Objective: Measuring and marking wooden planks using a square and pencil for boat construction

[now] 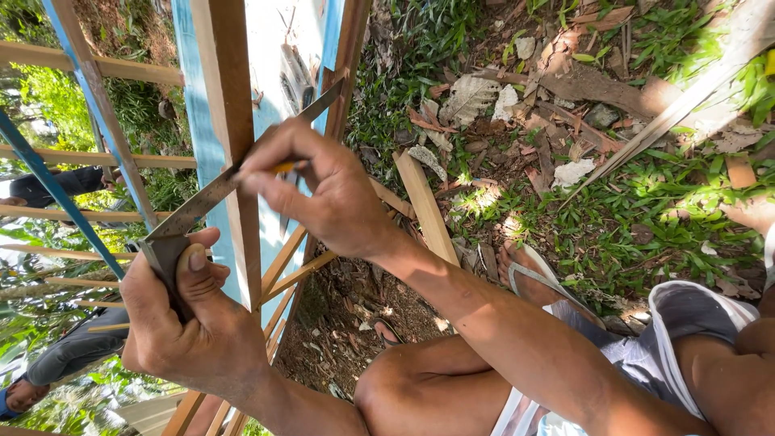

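While the left hand clamps the dark stock of a try square against a wooden batten, its grip closed tight around the handle, the right hand pinches a yellow pencil at the metal blade's edge, tip on the wood. That batten belongs to a timber frame with a blue panel behind it. Below lie leaf-strewn ground, a loose wooden offcut and a foot in a sandal. Another person crouches beyond the frame.
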